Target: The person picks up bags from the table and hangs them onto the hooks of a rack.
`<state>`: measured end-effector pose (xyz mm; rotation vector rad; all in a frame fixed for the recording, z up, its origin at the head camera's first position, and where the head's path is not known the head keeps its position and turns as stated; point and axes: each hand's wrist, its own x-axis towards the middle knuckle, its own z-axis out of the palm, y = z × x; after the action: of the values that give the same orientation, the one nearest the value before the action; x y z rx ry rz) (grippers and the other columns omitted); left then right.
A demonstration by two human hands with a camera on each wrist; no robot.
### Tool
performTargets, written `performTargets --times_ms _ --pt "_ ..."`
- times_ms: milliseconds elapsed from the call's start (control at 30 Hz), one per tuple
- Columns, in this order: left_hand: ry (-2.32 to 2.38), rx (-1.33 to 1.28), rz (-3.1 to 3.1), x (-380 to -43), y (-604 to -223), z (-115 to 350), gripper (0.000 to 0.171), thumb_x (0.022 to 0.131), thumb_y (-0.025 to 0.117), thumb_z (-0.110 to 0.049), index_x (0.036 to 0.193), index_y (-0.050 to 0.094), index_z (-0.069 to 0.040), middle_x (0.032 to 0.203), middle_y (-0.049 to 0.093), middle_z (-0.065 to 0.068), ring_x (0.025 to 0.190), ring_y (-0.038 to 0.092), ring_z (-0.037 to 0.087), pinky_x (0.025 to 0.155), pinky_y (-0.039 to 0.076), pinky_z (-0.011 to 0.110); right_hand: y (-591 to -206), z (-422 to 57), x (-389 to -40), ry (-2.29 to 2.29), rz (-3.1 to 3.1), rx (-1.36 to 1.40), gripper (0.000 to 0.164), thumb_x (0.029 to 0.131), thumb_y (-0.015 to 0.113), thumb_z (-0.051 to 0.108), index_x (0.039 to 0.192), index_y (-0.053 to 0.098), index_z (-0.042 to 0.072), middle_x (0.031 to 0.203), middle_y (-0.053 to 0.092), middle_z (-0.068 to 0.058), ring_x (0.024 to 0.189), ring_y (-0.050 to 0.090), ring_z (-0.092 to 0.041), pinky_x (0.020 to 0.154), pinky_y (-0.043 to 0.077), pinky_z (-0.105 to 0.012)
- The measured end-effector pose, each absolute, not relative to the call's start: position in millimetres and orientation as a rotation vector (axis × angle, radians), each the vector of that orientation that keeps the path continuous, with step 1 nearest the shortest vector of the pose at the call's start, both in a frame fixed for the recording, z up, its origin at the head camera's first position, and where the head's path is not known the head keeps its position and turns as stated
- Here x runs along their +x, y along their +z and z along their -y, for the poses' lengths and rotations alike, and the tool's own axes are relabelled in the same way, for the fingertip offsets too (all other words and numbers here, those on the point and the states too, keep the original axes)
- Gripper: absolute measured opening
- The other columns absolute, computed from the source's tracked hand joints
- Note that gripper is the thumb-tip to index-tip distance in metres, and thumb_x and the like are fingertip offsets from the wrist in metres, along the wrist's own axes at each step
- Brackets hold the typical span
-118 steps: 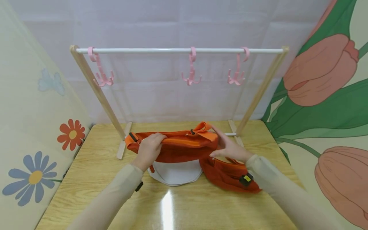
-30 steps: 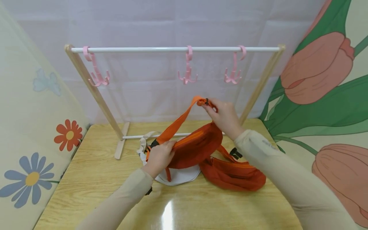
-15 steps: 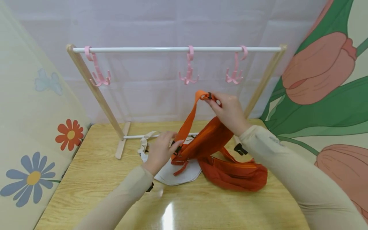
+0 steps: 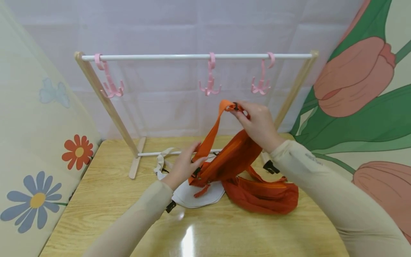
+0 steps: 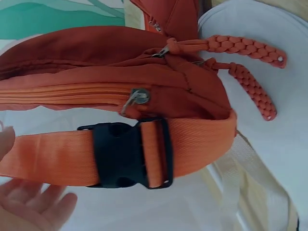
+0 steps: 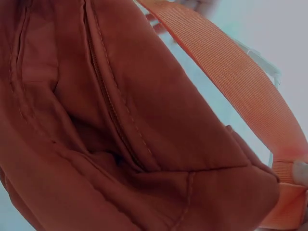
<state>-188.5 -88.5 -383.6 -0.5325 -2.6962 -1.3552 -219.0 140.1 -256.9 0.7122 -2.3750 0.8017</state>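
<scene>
My right hand (image 4: 260,121) pinches the orange strap (image 4: 212,134) of a rust-red waist bag (image 4: 236,159) near a small black slider, and the bag hangs tilted below it. My left hand (image 4: 183,166) is at the strap's lower end, beside a black buckle (image 5: 120,154). In the left wrist view its thumb and loosely spread fingers (image 5: 43,204) lie on either side of the webbing. Two braided zipper pulls (image 5: 248,50) dangle from the bag's end. The right wrist view shows the bag's body (image 6: 159,96) up close, with the right fingers partly out of frame.
A second rust-red waist bag (image 4: 263,196) lies on the wooden table (image 4: 106,203). Left of it is a flat white item (image 4: 199,198) with a beige strap (image 4: 160,160). Behind stands a rack with a white rail (image 4: 154,57) carrying pink hooks (image 4: 210,82).
My right hand has raised the strap and moved slightly right, tipping the bag steeper. The left hand has let go of the bag's body and moved to the strap by the buckle.
</scene>
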Motion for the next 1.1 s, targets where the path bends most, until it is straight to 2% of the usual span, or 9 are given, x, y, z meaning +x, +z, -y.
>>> performTargets --times_ms 67,133,267,433,600,833,1100 --pt "-1.387 -0.549 2.702 -189.0 -386.5 89.7 0.042 0.096 0.068 -0.014 0.133 0.057 0.001 0.113 0.069 0.017 0.097 0.067 0.029 0.083 0.056 0.046 -257.4 -140.7 -218.5 0.799 2.360 0.715 0.023 0.098 0.065 0.009 0.115 0.072 -0.005 0.093 0.073 -0.019 0.064 0.050 -0.025 0.061 0.038 -0.032" --pt "-1.390 -0.559 2.700 -189.3 -389.4 91.1 0.034 0.097 0.067 -0.012 0.127 0.061 0.000 0.105 0.070 0.015 0.090 0.067 0.026 0.081 0.056 0.043 -258.1 -141.9 -218.9 0.790 2.341 0.712 0.023 0.096 0.067 0.008 0.115 0.072 -0.005 0.093 0.073 -0.020 0.062 0.050 -0.024 0.060 0.038 -0.032" --pt "-1.392 -0.548 2.640 -189.1 -393.1 95.5 0.026 0.097 0.065 -0.008 0.121 0.065 0.002 0.099 0.071 0.013 0.090 0.066 0.026 0.081 0.054 0.043 -259.3 -145.9 -219.8 0.785 2.318 0.697 0.026 0.094 0.070 0.007 0.116 0.071 -0.006 0.100 0.074 -0.022 0.063 0.053 -0.027 0.061 0.042 -0.036" --pt "-1.307 -0.497 2.521 -188.7 -393.0 103.7 0.013 0.094 0.066 -0.001 0.105 0.071 0.005 0.092 0.072 0.016 0.086 0.067 0.030 0.077 0.055 0.044 -264.8 -154.4 -219.9 0.835 2.326 0.677 0.033 0.092 0.070 0.003 0.124 0.067 -0.006 0.110 0.072 -0.024 0.074 0.059 -0.031 0.065 0.046 -0.040" --pt "-1.260 -0.388 2.453 -186.2 -387.0 110.0 0.013 0.093 0.066 0.001 0.104 0.072 0.006 0.094 0.072 0.019 0.087 0.067 0.033 0.076 0.055 0.046 -274.6 -163.5 -221.0 0.843 2.285 0.698 0.038 0.090 0.072 0.001 0.127 0.065 -0.007 0.109 0.072 -0.025 0.069 0.053 -0.030 0.064 0.041 -0.037" --pt "-1.338 -0.354 2.338 -186.9 -378.3 116.9 0.016 0.094 0.066 0.000 0.108 0.072 0.007 0.096 0.072 0.021 0.084 0.069 0.033 0.077 0.058 0.044 -284.3 -178.3 -217.9 0.849 2.385 0.640 0.039 0.097 0.064 0.002 0.136 0.060 -0.001 0.123 0.067 -0.024 0.084 0.061 -0.034 0.071 0.049 -0.044" --pt "-1.560 -0.293 2.353 -188.8 -362.0 124.3 0.021 0.098 0.063 -0.003 0.114 0.070 0.008 0.108 0.072 0.024 0.097 0.067 0.033 0.078 0.052 0.025 -297.3 -187.9 -216.9 0.876 2.454 0.596 0.023 0.101 0.059 0.009 0.120 0.067 -0.001 0.092 0.066 -0.017 0.072 0.051 -0.026 0.065 0.042 -0.038"
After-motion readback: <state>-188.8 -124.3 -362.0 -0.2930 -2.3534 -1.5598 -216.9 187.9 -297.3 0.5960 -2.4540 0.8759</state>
